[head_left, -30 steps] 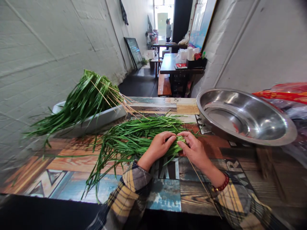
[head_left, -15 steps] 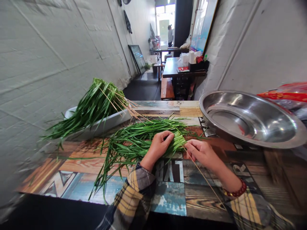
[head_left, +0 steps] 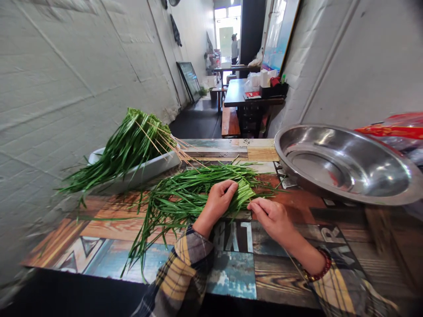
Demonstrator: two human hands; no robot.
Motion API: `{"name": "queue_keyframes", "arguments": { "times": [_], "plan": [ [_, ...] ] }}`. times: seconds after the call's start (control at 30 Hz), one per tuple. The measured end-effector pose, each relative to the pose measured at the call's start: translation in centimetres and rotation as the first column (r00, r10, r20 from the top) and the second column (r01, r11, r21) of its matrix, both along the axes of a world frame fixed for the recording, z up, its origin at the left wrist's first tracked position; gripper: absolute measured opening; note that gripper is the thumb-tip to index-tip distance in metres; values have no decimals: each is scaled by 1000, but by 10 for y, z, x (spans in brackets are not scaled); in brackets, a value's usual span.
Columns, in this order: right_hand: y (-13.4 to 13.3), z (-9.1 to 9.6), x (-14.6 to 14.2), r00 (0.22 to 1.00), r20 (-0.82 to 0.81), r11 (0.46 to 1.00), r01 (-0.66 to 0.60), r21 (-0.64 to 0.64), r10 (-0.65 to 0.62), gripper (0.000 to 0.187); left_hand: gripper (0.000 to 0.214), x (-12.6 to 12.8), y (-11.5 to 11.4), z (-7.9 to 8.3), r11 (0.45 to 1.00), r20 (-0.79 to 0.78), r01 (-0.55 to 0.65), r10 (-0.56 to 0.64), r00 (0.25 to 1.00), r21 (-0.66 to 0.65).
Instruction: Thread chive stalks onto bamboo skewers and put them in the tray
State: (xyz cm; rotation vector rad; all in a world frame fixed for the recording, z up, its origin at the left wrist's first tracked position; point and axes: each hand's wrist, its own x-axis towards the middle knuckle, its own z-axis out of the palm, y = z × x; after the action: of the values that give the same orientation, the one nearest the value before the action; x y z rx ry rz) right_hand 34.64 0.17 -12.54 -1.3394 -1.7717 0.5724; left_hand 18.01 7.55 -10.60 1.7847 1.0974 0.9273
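Observation:
A loose pile of green chive leaves (head_left: 185, 196) lies across the patterned wooden table (head_left: 231, 268). My left hand (head_left: 218, 202) presses down on the cut ends of the pile, fingers curled over the leaves. My right hand (head_left: 271, 215) sits just right of those ends, fingers pinched on a thin bamboo skewer (head_left: 295, 268) that runs back under my wrist. Both sleeves are yellow plaid, and a red bead bracelet is on my right wrist.
A white tray (head_left: 145, 169) at the left holds skewered chives with stick ends pointing right. A large steel basin (head_left: 343, 163) stands at the right, red plastic bags behind it. Farther off are dark tables, a bench and a standing person (head_left: 234, 46).
My right hand has drawn slightly left and toward me with the skewer, closer to the chive ends. The camera view dropped a little after the first frame. My left hand stays on the pile.

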Motion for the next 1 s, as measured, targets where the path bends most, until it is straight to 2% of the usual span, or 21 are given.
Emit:
{"name": "queue_keyframes", "arguments": {
  "times": [0.23,0.67,0.73,0.87,0.93,1.0],
  "plan": [
    [0,-10,-1,999,15,998,40,44,-41,31,38,2,0,-4,1000,2,23,-23,1000,-13],
    [9,-8,-3,998,-4,997,58,46,-58,31,38,7,-1,-5,997,10,74,-74,997,-30],
    [11,-7,-3,998,-34,998,57,16,-56,30,38,7,-1,-4,999,-10,53,-53,999,-7],
    [13,-6,7,986,-164,986,-7,-165,-20,41,34,5,0,-3,998,-57,42,-39,998,46],
    [15,-6,14,963,-259,979,23,-201,-76,47,28,5,0,-3,997,-56,46,-43,998,64],
    [16,-7,17,934,-331,981,76,-177,-132,49,20,6,0,-4,996,-41,54,-51,998,72]
  ]
}}
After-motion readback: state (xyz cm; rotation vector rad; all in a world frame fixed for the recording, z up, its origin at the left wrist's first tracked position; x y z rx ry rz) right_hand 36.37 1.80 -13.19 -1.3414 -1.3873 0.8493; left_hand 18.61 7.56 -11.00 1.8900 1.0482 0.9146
